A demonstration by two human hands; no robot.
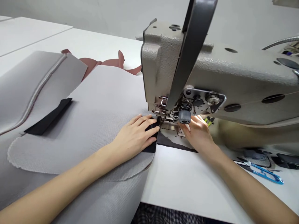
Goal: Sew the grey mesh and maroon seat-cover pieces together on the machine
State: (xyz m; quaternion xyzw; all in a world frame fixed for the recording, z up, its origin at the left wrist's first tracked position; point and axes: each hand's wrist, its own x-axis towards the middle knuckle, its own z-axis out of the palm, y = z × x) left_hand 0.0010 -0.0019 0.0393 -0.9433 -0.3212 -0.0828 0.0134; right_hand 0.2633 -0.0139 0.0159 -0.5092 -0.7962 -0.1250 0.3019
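Observation:
My left hand [136, 135] lies flat with its fingers spread on a black strip [150, 147], which rests on light grey woven fabric [112, 99]. Its fingertips are close to the needle area of a sewing machine [161, 59]. My right hand [198, 132] reaches in under the machine head, beside the presser foot and right of the needle. Behind the grey tension knob [184, 116] its fingertips are hidden, so I cannot see whether they hold anything. A second black strip [50, 118] is on the fabric further left.
Blue-handled thread snips [266, 172] lie on the white table [168, 174] at the right. Reddish-brown pieces [109, 63] show behind the fabric. A folded grey panel with a raised seam [42, 87] is at the left. A dark bar [193, 46] crosses before the machine head.

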